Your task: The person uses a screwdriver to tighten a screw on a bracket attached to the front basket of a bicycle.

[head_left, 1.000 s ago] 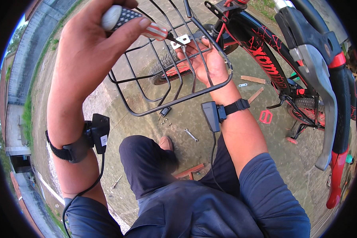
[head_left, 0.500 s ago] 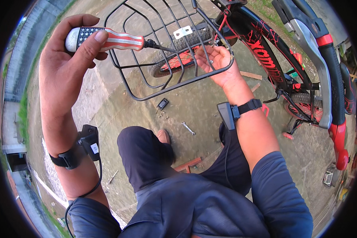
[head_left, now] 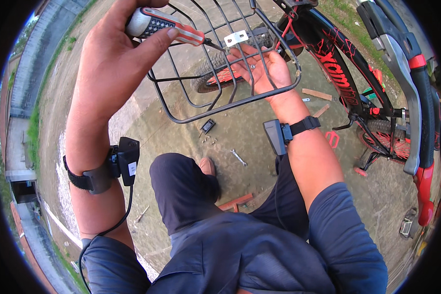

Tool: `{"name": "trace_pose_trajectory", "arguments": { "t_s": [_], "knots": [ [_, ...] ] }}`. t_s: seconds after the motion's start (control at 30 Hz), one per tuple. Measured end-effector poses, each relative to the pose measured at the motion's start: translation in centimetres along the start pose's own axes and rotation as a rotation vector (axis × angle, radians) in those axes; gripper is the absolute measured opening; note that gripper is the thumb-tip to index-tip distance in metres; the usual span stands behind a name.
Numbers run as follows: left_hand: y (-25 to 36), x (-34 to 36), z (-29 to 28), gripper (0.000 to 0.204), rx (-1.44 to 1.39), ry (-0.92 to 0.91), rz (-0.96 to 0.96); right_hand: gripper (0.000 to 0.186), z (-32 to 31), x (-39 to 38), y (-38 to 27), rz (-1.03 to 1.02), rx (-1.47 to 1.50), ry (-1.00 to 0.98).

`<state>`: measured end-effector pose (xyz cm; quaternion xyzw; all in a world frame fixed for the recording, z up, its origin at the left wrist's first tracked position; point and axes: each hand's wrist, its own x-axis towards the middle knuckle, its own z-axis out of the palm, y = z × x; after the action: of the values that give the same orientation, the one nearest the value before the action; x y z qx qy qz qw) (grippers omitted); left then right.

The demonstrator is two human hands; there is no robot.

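Note:
My left hand (head_left: pixel 113 61) is wrapped round a screwdriver (head_left: pixel 191 35) with a stars-and-stripes handle. Its shaft points right, and the tip is close to a white metal bracket (head_left: pixel 236 37) on the black wire basket (head_left: pixel 181 121). Whether the tip touches anything, I cannot tell. Beneath the basket wires, my right hand (head_left: pixel 275 72) lies palm up with its fingers stretched out below the bracket. A small metal piece (head_left: pixel 252 66), too small to name surely, shows at its fingers. The basket sits in front of a bicycle's front wheel (head_left: pixel 208 81).
A black-and-red bicycle frame (head_left: pixel 335 68) stands at the right, with its handlebar grip (head_left: pixel 423 117) at the far right. On the concrete lie a wrench (head_left: pixel 238 158), a small black box-like part (head_left: pixel 208 126) with bits beside it, and wood strips (head_left: pixel 317 94).
My left hand has carried the screwdriver right and upward, nearer the bracket. My right hand's fingers have shifted leftward under the bracket. The view has moved slightly.

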<state>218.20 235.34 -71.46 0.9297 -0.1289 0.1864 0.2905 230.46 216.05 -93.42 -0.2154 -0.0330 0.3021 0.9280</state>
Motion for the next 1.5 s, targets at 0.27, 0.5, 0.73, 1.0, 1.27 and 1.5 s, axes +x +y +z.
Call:
{"name": "trace_pose_trajectory", "arguments": {
  "t_s": [0.27, 0.5, 0.73, 1.0, 1.27, 1.5],
  "knots": [
    [1.0, 1.3, 2.1, 0.035, 0.229, 0.005, 0.099, 0.061, -1.0, 1.7, 0.8, 0.043, 0.136, -0.192],
    [0.6, 1.9, 3.2, 0.033, 0.292, 0.015, 0.130, 0.059, -0.7, 2.3, 1.2, 0.041, 0.243, -0.271],
    [0.7, 1.9, 3.6, 0.032, 0.308, 0.015, 0.106, 0.057, 0.1, 2.2, 1.1, 0.040, 0.248, -0.220],
    [0.2, 2.4, 3.1, 0.031, 0.239, -0.122, 0.307, 0.056, 0.1, 2.2, 0.7, 0.039, 0.225, -0.187],
    [-0.3, 3.6, 2.2, 0.033, 0.256, -0.231, 0.492, 0.060, 0.2, 2.3, 1.0, 0.020, 0.193, -0.177],
    [0.3, 3.4, 3.0, 0.035, 0.413, -0.069, 0.417, 0.062, 0.3, 2.3, 0.8, 0.034, 0.184, -0.201]
  ]
}}
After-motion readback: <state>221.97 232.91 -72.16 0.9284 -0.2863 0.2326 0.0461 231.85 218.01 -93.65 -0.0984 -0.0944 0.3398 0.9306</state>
